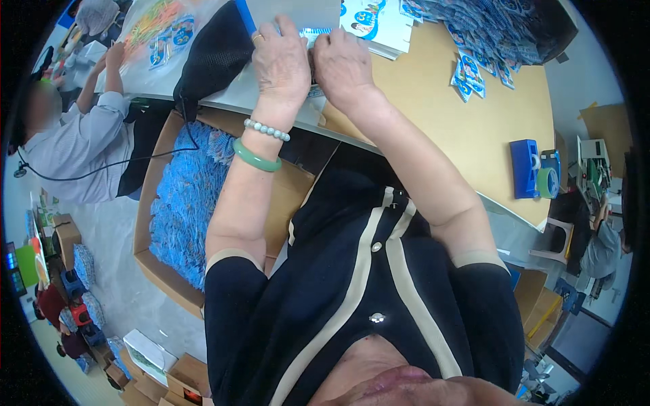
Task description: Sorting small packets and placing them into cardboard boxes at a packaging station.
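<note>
At the table's near edge, my left hand [281, 64] and my right hand [344, 71] are close together, fingers curled and backs facing up. A blue-and-white patterned edge [315, 32], like a small packet, shows just beyond and between them. Something dark fills the narrow gap between the palms; what the fingers grip is hidden. A pale, blue-edged container or sheet [305, 9] lies past my fingertips. Right of it is a stack of white printed cards [379, 27]. Left of my left hand is a black mesh bundle [215, 57].
Blue packets [487, 34] are heaped at the table's far right, a few loose. A blue tape dispenser [523, 169] stands near the right edge. Below the table, a cardboard box [154, 223] holds many blue packets. At left, another person [88, 145] works; a black cord [115, 162] hangs between us.
</note>
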Demonstrator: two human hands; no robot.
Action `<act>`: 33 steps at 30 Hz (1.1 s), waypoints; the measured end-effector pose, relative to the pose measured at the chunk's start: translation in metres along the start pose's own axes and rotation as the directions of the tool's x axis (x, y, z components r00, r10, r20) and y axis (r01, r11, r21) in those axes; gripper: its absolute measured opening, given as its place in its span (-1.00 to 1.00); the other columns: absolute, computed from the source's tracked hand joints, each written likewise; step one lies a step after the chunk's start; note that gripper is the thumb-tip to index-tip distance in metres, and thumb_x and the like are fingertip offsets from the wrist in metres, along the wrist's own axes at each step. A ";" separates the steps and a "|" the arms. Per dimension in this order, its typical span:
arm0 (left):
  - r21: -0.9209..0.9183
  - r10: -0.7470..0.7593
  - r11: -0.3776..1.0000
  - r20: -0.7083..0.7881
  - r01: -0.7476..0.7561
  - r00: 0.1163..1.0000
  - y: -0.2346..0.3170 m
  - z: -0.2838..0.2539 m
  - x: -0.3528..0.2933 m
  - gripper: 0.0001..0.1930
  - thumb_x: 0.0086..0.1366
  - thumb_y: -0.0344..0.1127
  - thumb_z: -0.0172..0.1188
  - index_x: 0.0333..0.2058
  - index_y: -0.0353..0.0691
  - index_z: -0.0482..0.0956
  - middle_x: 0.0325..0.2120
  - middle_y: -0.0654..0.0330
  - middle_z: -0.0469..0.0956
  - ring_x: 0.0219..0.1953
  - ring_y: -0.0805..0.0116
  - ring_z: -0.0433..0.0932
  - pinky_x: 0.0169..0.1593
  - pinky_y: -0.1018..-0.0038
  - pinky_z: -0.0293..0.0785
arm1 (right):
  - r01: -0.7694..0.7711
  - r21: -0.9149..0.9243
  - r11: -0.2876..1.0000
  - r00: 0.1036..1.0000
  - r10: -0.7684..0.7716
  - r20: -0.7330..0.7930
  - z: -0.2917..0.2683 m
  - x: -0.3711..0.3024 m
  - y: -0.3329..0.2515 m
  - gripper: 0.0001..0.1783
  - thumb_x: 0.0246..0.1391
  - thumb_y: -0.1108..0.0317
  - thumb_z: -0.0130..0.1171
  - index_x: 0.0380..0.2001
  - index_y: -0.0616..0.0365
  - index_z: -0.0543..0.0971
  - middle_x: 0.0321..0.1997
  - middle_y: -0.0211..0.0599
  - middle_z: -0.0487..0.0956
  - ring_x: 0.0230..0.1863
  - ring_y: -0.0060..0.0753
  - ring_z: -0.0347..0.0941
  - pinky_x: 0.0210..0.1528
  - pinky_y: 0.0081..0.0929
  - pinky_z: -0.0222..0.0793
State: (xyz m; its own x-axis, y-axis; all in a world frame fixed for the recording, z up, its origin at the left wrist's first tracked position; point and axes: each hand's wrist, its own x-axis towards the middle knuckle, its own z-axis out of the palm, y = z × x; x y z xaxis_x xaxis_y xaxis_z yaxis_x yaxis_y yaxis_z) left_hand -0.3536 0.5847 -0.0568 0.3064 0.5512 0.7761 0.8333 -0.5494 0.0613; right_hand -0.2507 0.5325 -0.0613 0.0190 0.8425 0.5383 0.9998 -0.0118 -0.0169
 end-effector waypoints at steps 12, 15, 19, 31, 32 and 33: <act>-0.178 0.289 0.948 0.121 -0.265 0.950 -0.037 -0.040 0.010 -0.57 0.21 -0.19 0.20 -0.05 -0.36 0.41 -0.34 -0.03 0.60 -0.26 0.01 0.61 -0.18 0.26 0.52 | 0.089 0.081 0.993 0.992 -0.095 0.078 -0.035 -0.006 0.002 -0.86 0.01 0.38 0.06 -0.34 0.18 0.50 -0.39 -0.14 0.57 -0.20 -0.11 0.52 -0.05 -0.08 0.29; -0.378 0.091 0.917 0.510 0.129 0.855 -0.047 -0.051 -0.004 -0.55 0.17 -0.15 0.25 -0.03 -0.26 0.47 -0.27 -0.04 0.61 -0.21 0.06 0.61 -0.14 0.27 0.48 | 0.118 0.059 0.991 0.985 -0.124 0.118 -0.023 -0.004 0.008 -0.84 0.02 0.39 0.06 -0.31 0.18 0.48 -0.39 -0.14 0.57 -0.18 -0.10 0.52 -0.05 -0.06 0.27; -0.277 0.161 0.959 0.374 -0.056 0.913 -0.049 -0.044 -0.015 -0.57 0.16 -0.15 0.27 -0.02 -0.20 0.52 -0.27 -0.07 0.61 -0.19 0.03 0.59 -0.11 0.27 0.46 | 0.154 -0.012 0.988 0.983 -0.152 0.106 -0.006 -0.005 0.023 -0.83 0.03 0.40 0.04 -0.27 0.18 0.45 -0.35 -0.12 0.57 -0.15 -0.10 0.50 -0.06 -0.09 0.27; -0.810 -0.398 0.117 0.491 0.574 0.775 -0.065 -0.047 -0.023 -0.77 0.21 -0.38 0.26 -0.17 -0.34 0.60 -0.42 0.26 0.60 -0.34 0.63 0.47 -0.26 0.62 0.41 | 0.214 0.229 0.949 0.975 -0.220 0.000 -0.031 -0.001 0.022 -0.81 0.07 0.37 0.12 -0.24 0.17 0.48 -0.17 -0.16 0.55 -0.07 -0.10 0.46 0.02 -0.18 0.34; -0.807 -0.404 0.120 0.492 0.578 0.771 -0.067 -0.047 -0.028 -0.77 0.21 -0.38 0.26 -0.17 -0.34 0.60 -0.42 0.26 0.60 -0.34 0.63 0.47 -0.26 0.62 0.41 | 0.286 0.288 0.914 0.958 -0.264 -0.113 -0.033 0.000 0.018 -0.81 0.07 0.36 0.14 -0.24 0.16 0.51 -0.16 -0.19 0.55 -0.07 -0.11 0.45 0.02 -0.20 0.35; -0.783 -0.409 0.132 0.515 0.607 0.753 -0.068 -0.043 -0.035 -0.80 0.22 -0.40 0.25 -0.20 -0.36 0.60 -0.42 0.27 0.60 -0.36 0.62 0.47 -0.27 0.63 0.41 | 0.289 0.295 0.911 0.957 -0.268 -0.111 -0.030 0.000 0.011 -0.81 0.07 0.36 0.14 -0.24 0.16 0.51 -0.16 -0.19 0.55 -0.07 -0.11 0.45 0.02 -0.20 0.35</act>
State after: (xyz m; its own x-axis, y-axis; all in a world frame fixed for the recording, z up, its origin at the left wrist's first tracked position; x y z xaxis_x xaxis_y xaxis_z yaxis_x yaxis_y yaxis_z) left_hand -0.4407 0.5754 -0.0611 0.1273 0.9634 0.2360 -0.0647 -0.2294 0.9712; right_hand -0.2391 0.5166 -0.0361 -0.2484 0.7498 0.6132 0.9138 0.3915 -0.1085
